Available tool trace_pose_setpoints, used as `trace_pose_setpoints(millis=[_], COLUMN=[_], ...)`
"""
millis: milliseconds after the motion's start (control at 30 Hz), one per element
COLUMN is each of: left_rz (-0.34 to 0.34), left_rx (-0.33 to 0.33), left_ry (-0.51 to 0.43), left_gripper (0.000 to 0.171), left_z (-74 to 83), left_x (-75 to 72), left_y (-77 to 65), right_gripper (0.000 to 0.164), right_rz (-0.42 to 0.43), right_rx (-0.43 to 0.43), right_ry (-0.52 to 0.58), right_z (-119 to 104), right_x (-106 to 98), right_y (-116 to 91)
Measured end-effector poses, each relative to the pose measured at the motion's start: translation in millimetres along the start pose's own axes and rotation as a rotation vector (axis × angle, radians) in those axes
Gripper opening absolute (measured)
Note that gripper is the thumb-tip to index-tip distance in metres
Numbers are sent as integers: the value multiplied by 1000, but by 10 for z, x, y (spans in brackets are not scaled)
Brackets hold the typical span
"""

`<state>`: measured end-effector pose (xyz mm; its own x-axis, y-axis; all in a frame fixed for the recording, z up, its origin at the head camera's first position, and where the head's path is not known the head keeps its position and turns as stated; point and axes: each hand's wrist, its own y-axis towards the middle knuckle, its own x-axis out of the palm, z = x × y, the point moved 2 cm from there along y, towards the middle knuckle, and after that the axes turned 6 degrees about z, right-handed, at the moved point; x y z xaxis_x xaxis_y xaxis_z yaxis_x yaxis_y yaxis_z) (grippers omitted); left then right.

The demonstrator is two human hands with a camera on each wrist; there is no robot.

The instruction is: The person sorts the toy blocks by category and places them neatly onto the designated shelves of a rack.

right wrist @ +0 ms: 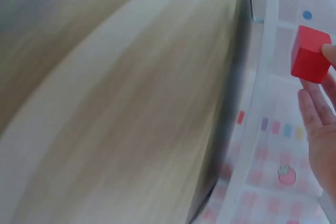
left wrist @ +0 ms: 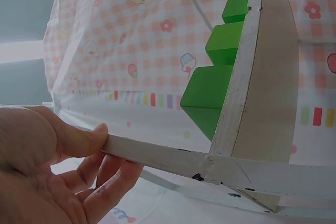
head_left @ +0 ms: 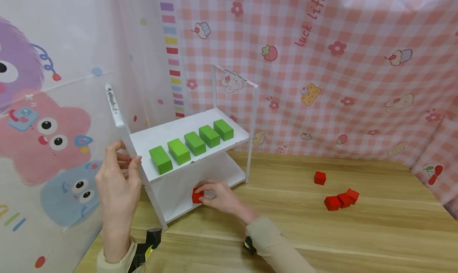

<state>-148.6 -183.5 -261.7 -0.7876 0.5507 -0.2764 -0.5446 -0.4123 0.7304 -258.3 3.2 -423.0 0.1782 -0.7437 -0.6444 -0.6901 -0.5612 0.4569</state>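
Observation:
A white two-tier rack (head_left: pixel 157 131) stands on the wooden table, with several green blocks (head_left: pixel 195 143) in a row on its upper board. My left hand (head_left: pixel 119 185) grips the rack's near left post (left wrist: pixel 152 156), thumb on one side and fingers curled on the other. Between the two boards, my right hand (head_left: pixel 223 198) pinches a red block (head_left: pixel 197 195) between thumb and fingers, low over the lower board (head_left: pixel 173 209). In the right wrist view the red block (right wrist: pixel 311 56) shows at the fingertips, and part of the hand is cut off by the frame edge.
To the right on the table (head_left: pixel 286 209) lies a single red block (head_left: pixel 320 178). Closer in, three more red blocks (head_left: pixel 332 203) sit touching in a short line. A pink checked cloth (head_left: pixel 304 66) hangs behind, and a cartoon-printed sheet (head_left: pixel 53 117) hangs at left.

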Motion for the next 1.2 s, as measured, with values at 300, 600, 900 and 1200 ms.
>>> trace_pose_setpoints(millis=[300, 600, 900, 1200], left_rz=[-11, 0, -6, -2], left_rx=[-6, -2, -8, 1], left_ry=[5, 7, 14, 7], left_gripper=[33, 33, 32, 32], left_z=[-3, -14, -6, 2], left_x=[1, 10, 2, 3], left_y=[2, -1, -5, -9], right_gripper=[16, 21, 25, 23], right_rz=[-49, -96, -108, -64], right_rx=[-91, -63, -62, -56], right_ry=[-76, -99, -149, -118], right_z=[-133, -184, -217, -192], right_x=[286, 440, 440, 238], right_y=[211, 250, 224, 102])
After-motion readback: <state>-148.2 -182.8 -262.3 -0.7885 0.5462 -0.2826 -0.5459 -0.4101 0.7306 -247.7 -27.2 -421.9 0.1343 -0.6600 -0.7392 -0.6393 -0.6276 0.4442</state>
